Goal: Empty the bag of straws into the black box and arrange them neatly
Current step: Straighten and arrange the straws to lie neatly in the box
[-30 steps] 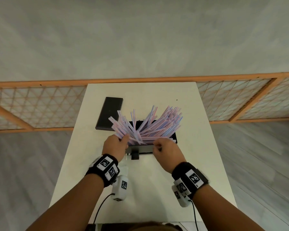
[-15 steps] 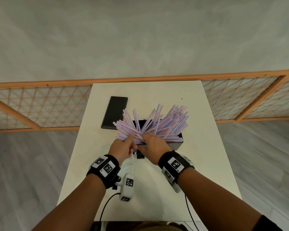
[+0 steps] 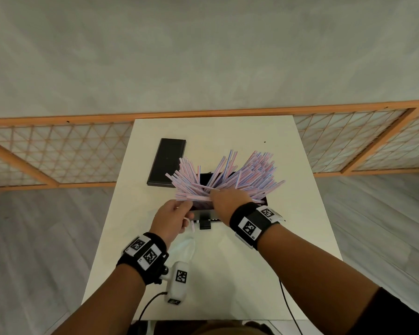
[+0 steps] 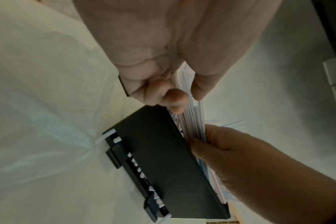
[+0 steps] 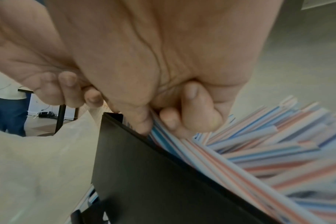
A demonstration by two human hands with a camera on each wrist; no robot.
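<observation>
Straws point(image 3: 230, 180): striped pink, blue and white, fanned out loosely from the black box point(image 3: 264, 201) mid-table, ends splayed far, left and right. Left hand point(image 3: 173, 217): fingers and thumb pinch a small bunch at the box's left end. Right hand point(image 3: 230, 201): fingers curled around a bundle just inside the box's near wall. Black lid point(image 3: 167, 163) lies flat, far-left of the box. Clear bag point(image 3: 185, 246) lies on the white table point(image 3: 228, 262) near the left wrist.

Black box point(image 3: 205, 180) interior under straws point(image 3: 230, 180)
</observation>
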